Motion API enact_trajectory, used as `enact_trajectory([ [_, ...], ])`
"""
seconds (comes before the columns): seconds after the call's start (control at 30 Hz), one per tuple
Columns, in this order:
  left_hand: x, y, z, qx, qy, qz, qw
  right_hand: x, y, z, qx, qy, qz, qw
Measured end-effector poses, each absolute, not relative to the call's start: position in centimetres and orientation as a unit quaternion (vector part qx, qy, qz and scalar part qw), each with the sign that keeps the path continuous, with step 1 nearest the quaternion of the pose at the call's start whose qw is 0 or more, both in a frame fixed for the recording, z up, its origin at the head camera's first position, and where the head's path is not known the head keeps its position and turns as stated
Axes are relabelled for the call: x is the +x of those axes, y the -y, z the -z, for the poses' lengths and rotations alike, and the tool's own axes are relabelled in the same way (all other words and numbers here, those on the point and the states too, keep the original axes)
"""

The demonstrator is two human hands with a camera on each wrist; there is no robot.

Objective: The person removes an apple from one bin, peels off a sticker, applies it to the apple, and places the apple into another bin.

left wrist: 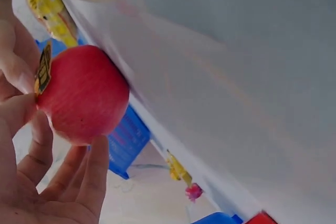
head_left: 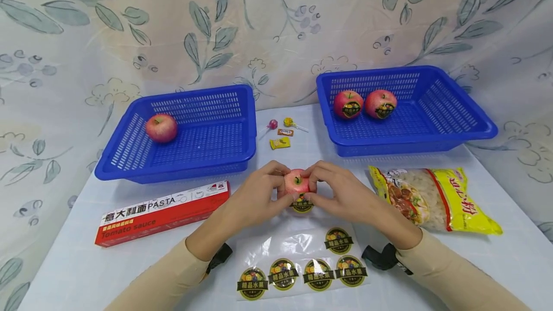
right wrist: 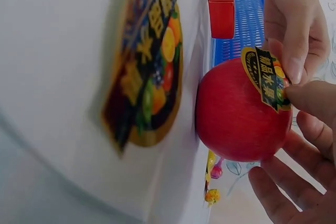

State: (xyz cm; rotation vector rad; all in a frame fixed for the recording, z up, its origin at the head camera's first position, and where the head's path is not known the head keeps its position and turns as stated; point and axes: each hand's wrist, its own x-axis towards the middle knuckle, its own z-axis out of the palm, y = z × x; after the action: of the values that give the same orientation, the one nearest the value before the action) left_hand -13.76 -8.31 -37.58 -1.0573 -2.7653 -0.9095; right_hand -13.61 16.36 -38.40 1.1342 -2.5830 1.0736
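Observation:
A red apple (head_left: 297, 179) is held between both hands near the middle of the table. The left hand (head_left: 261, 191) grips its left side, fingers curled round it. On the other side the right hand (head_left: 345, 190) has its fingers bent against the apple. A black-and-gold fruit sticker (right wrist: 266, 80) lies on the apple's near side, with both thumbs at its upper edge. Its lower part stands a little off the skin in the left wrist view. In front lies a clear sticker sheet (head_left: 290, 243) bearing several more such stickers.
A blue basket (head_left: 249, 133) at back left holds one plain apple (head_left: 162, 127); another blue basket (head_left: 484, 131) at back right holds two stickered apples (head_left: 380, 104). Lollipops (head_left: 288, 122) and small wrapped sweets (head_left: 280, 143) lie between. A pasta box (head_left: 164, 215) is left, a yellow food bag (head_left: 436, 200) right.

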Motion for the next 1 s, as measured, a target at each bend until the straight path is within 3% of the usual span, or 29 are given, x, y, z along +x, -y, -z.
enact_trajectory([
  [0.27,-14.1,8.2,37.5,-0.35,0.89,0.29,0.033,-13.9,-16.3,38.9,0.38,0.84,-0.379,0.082],
  [0.53,-14.0,8.3,37.5,-0.345,0.902,0.26,-0.014,-14.2,-16.8,38.7,0.392,0.839,-0.376,0.022],
  [1.0,-14.1,7.7,37.3,-0.347,0.906,0.24,-0.024,-14.9,-16.4,38.9,0.375,0.86,-0.345,-0.035],
])
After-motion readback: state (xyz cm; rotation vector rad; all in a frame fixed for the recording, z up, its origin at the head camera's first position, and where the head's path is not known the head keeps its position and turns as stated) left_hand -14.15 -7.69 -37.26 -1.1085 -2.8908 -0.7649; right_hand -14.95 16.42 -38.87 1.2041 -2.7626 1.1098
